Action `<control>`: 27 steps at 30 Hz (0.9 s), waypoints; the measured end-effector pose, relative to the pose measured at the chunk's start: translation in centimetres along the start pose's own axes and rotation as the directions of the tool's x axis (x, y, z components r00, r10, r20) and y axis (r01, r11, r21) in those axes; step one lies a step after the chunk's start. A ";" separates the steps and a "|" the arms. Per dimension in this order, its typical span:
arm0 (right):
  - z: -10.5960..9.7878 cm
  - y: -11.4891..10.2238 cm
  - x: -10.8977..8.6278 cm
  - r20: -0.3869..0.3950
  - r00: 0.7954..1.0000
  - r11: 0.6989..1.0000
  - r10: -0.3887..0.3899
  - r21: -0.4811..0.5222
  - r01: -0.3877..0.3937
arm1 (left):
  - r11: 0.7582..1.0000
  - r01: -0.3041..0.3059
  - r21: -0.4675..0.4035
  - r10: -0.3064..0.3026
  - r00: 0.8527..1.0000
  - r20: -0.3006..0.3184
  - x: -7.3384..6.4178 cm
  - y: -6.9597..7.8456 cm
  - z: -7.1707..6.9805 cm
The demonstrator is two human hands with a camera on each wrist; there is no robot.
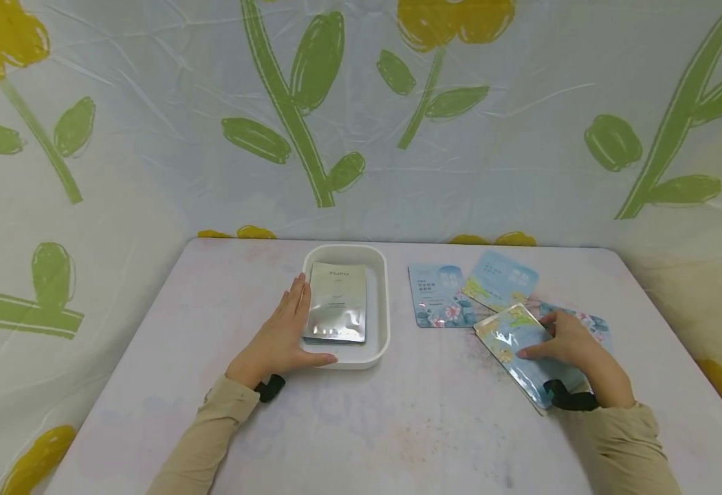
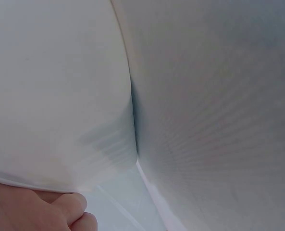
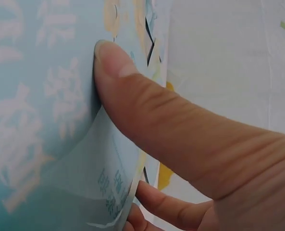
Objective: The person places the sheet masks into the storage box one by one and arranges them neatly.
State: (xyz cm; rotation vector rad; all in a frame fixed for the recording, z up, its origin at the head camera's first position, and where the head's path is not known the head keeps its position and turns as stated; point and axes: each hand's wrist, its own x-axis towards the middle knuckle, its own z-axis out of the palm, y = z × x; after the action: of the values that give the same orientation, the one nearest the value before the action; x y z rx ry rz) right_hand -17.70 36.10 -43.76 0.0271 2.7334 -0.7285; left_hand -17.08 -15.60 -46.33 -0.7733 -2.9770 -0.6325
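The silver "PMPM" sachet (image 1: 336,306) lay inside the white tray (image 1: 377,323). The left hand (image 1: 277,337), thumb spread, touched the tray. The right hand (image 1: 569,344) pinched a light-blue sachet (image 1: 531,372) bearing white Chinese characters, right of the tray.

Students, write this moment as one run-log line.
left hand: against white tray | tray: pale silvery packet inside | right hand: pinching front blue packet | table: other blue packets nearby

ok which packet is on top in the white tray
The pale packet marked PMPM, silvery at its lower end; the packets outside the tray show mostly blue faces.
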 end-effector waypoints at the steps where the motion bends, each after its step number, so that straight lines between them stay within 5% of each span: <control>1: 0.0 0.0 0.0 0.002 1.000 1.000 0.005 0.002 -0.005 | 1.000 0.001 0.002 -0.001 1.000 0.000 0.0 0.0 0.0; 27: 0.1 0.3 0.4 -0.009 0.998 0.998 0.057 0.014 -0.057 | 1.000 -0.004 -0.001 0.004 1.000 0.001 -0.1 0.1 -0.1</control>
State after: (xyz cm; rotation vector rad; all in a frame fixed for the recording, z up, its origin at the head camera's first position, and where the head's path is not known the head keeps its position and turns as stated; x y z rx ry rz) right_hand -17.97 36.31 -44.15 0.1113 2.7250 -0.7327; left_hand -16.98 -15.54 -46.23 -0.7796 -2.9758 -0.6329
